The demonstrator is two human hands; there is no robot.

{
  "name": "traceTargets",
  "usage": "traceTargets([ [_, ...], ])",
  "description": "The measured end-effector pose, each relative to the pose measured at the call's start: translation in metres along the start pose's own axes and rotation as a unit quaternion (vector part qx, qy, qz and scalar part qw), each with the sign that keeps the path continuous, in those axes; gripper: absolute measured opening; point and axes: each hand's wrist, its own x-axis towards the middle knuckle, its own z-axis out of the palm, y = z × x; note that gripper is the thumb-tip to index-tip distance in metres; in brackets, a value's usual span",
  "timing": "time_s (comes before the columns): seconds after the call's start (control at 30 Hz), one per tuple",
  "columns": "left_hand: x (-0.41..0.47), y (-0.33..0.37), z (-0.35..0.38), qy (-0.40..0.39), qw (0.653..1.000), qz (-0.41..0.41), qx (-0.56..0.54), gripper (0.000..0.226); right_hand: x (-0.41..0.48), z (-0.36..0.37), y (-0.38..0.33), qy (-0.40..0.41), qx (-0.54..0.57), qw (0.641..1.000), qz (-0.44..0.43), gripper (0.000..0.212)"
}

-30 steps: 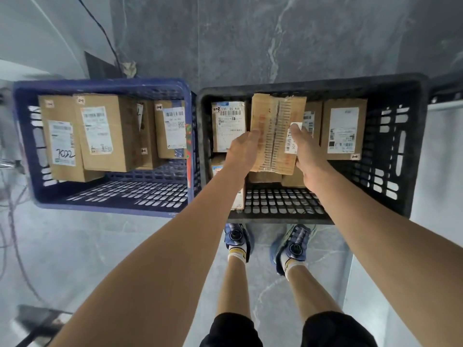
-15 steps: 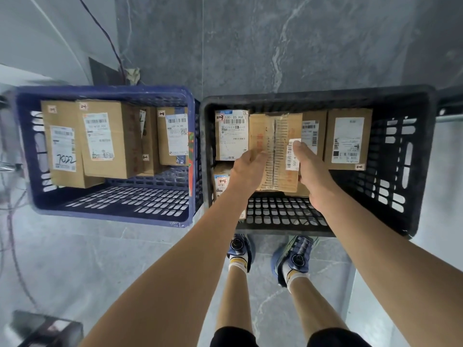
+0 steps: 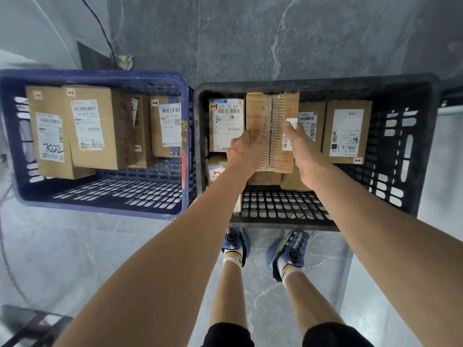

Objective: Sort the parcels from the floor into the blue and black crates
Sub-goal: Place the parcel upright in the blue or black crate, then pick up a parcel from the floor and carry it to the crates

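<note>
A taped brown cardboard parcel (image 3: 271, 116) stands upright in the black crate (image 3: 313, 82), its top against the far wall. My left hand (image 3: 244, 151) grips its left edge with curled fingers. On the other side, my right hand (image 3: 303, 156) holds the right edge, with a fingertip on the white label. The parcel sits between a white-labelled parcel (image 3: 225, 123) and two labelled boxes (image 3: 347, 131) on its right, with more parcels lying under it. The blue crate (image 3: 100, 73) on the left holds several labelled boxes (image 3: 95, 126) along its far side.
Both crates stand side by side against a grey marble wall. My feet in blue shoes (image 3: 292, 249) stand on the grey floor just before the black crate. A red cable (image 3: 100, 26) runs down the wall behind the blue crate. A dark object (image 3: 25, 324) lies bottom left.
Both hands have lowered the taped parcel deeper into the black crate, until it stands against the far wall among the other boxes. The grip looks unchanged.
</note>
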Motion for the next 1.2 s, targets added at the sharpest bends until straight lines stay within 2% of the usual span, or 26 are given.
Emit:
traceTargets([
  [0.13, -0.014, 0.009, -0.004, 0.017, 1.0, -0.007, -0.02, 0.078, -0.003, -0.007, 0.001, -0.007, 0.0, 1.0, -0.012, 0.071],
  [0.3, -0.056, 0.027, -0.021, 0.021, 0.997, 0.012, -0.068, 0.059, -0.037, -0.016, -0.013, -0.01, 0.009, 1.0, -0.024, 0.066],
  [0.43, -0.109, 0.053, -0.037, 0.004, 0.993, 0.051, -0.103, 0.049, -0.089, -0.027, -0.036, 0.019, 0.051, 0.996, -0.072, 0.044],
  [0.57, -0.18, 0.098, -0.056, 0.006, 0.99, 0.077, -0.121, 0.058, -0.169, -0.041, -0.079, 0.016, 0.098, 0.988, -0.119, 0.084],
  [0.6, -0.2, 0.111, -0.062, 0.011, 0.988, 0.09, -0.125, 0.062, -0.19, -0.046, -0.09, 0.015, 0.103, 0.985, -0.139, 0.086],
  [0.77, -0.31, 0.182, -0.093, 0.01, 0.967, 0.177, -0.184, 0.072, -0.319, -0.072, -0.153, 0.038, 0.105, 0.961, -0.252, 0.077],
  [0.87, -0.378, 0.219, -0.109, 0.0, 0.954, 0.227, -0.194, 0.07, -0.394, -0.085, -0.179, 0.066, 0.093, 0.944, -0.308, 0.09],
  [1.0, -0.461, 0.257, -0.129, -0.029, 0.933, 0.304, -0.191, 0.065, -0.484, -0.1, -0.205, 0.093, 0.148, 0.913, -0.368, 0.08],
  [1.13, -0.533, 0.279, -0.141, -0.073, 0.906, 0.374, -0.183, 0.061, -0.562, -0.095, -0.212, 0.13, 0.187, 0.879, -0.418, 0.102],
  [1.17, -0.55, 0.281, -0.144, -0.09, 0.9, 0.388, -0.177, 0.059, -0.581, -0.092, -0.213, 0.139, 0.2, 0.87, -0.429, 0.105],
  [1.2, -0.566, 0.282, -0.147, -0.11, 0.893, 0.403, -0.169, 0.056, -0.599, -0.088, -0.212, 0.151, 0.217, 0.862, -0.433, 0.098],
])
